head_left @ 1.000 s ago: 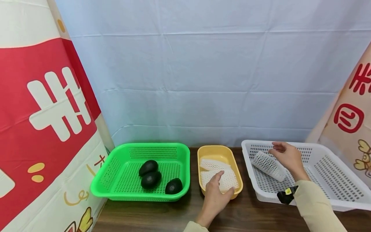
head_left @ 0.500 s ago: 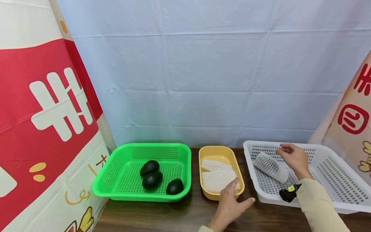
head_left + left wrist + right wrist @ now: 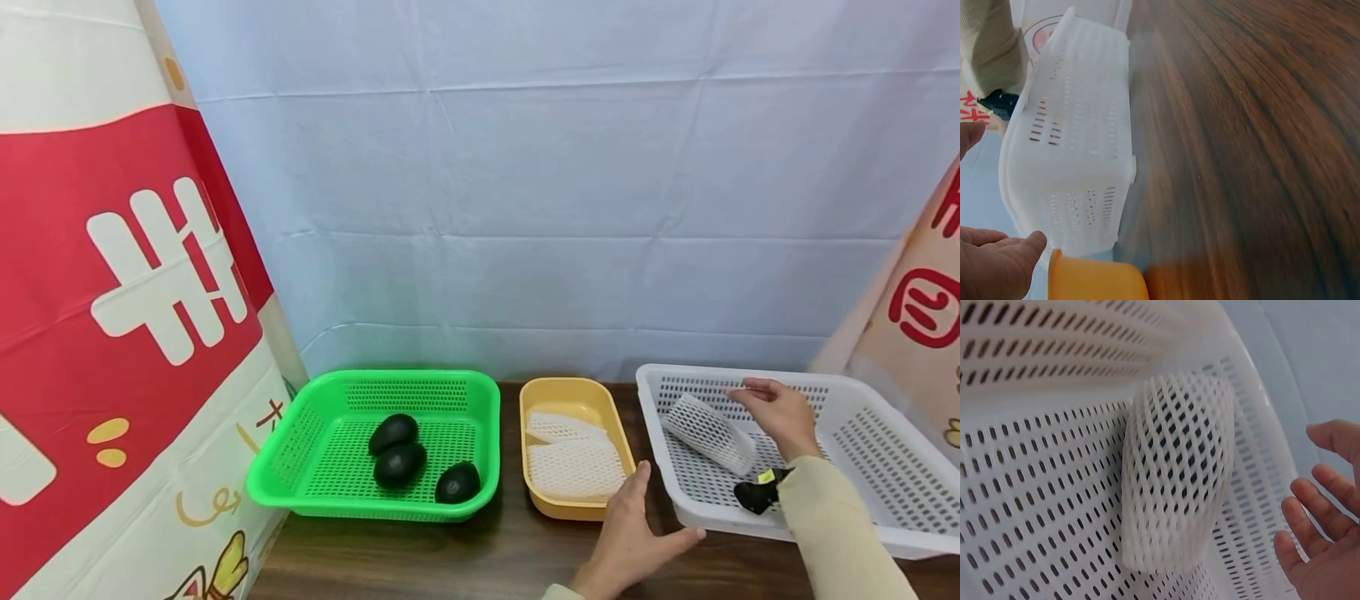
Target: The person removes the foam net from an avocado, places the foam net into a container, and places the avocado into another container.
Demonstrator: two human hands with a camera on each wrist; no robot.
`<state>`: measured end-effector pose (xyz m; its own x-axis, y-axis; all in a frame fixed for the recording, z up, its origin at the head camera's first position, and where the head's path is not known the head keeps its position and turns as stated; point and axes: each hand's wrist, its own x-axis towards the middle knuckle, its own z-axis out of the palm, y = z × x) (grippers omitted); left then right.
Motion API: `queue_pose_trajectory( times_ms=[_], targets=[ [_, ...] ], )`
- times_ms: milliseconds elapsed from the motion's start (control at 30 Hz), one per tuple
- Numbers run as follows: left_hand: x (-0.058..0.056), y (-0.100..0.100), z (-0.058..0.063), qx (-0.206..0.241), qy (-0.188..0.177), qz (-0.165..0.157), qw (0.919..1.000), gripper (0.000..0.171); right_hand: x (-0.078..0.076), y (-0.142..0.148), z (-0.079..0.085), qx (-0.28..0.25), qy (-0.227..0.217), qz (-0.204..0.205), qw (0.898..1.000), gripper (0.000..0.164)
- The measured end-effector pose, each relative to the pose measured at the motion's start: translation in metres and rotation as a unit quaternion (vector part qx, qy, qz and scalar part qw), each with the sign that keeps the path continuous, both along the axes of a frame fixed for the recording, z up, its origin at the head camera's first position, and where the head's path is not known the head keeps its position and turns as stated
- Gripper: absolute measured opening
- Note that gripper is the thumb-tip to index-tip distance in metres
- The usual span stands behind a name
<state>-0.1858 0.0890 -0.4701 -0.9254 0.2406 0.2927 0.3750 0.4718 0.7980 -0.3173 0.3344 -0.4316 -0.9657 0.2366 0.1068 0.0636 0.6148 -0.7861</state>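
In the head view my left hand (image 3: 626,537) is spread above the wooden table, between a yellow tray (image 3: 551,510) and a white perforated basket (image 3: 720,521). It holds nothing; its fingers are by the tray's right edge and the thumb points at the basket. White foam net sleeves (image 3: 573,467) lie in the tray. My right hand (image 3: 783,417) hovers over the white basket, fingers relaxed and nothing in them. Beside it in the basket lies a foam net sleeve (image 3: 1175,475) with a dark rounded fruit showing through its mesh.
A green perforated basket (image 3: 300,502) at the left holds several dark avocados (image 3: 400,465). A pale cloth (image 3: 465,208) hangs behind the containers. Printed cloths flank both sides. A black wrist device (image 3: 757,493) sits on the right wrist.
My left hand has moved right, from over the yellow tray to the gap before the white basket. The right hand stays over the white basket; the sleeved fruit lies still.
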Motion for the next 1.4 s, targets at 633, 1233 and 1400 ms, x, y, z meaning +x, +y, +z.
queue_pose_trajectory(
  times_ms=[633, 1233, 1400],
  targets=[
    [-0.003, 0.023, -0.01, 0.026, -0.073, -0.03, 0.9965, 0.092, -0.021, 0.024, -0.036, 0.032, -0.132, 0.104, 0.985, 0.096],
    [-0.019, 0.039, -0.013, 0.08, -0.018, -0.033, 0.9961, 0.097, -0.023, 0.001, -0.034, 0.069, -0.156, 0.189, 0.967, 0.097],
    [-0.022, 0.042, -0.013, 0.074, -0.008, -0.028, 0.9969, 0.095, -0.024, 0.001, -0.038, 0.075, -0.161, 0.208, 0.962, 0.093]
  ],
)
